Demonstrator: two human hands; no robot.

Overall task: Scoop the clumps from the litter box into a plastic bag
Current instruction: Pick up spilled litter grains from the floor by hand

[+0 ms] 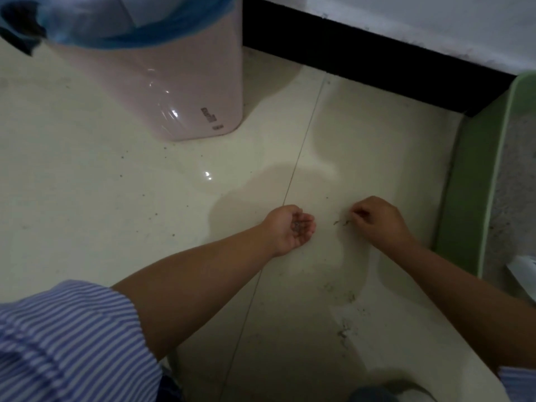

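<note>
The green litter box (470, 181) stands at the right edge, with grey litter (513, 175) inside. A pink bin (179, 91) lined with a blue plastic bag (139, 27) stands at the upper left. My left hand (290, 229) lies palm up on the floor, cupped, with a few dark litter bits in the palm. My right hand (377, 220) is just right of it, its fingertips pinched together at some spilled litter bits (340, 222) on the tile. What it pinches is too small to make out.
The floor is glossy cream tile with a grout line (293, 175) running between bin and hands. More scattered litter (345, 329) lies lower down. A black skirting board (362, 56) runs along the wall. A white object (523, 271) pokes out at the litter box's near end.
</note>
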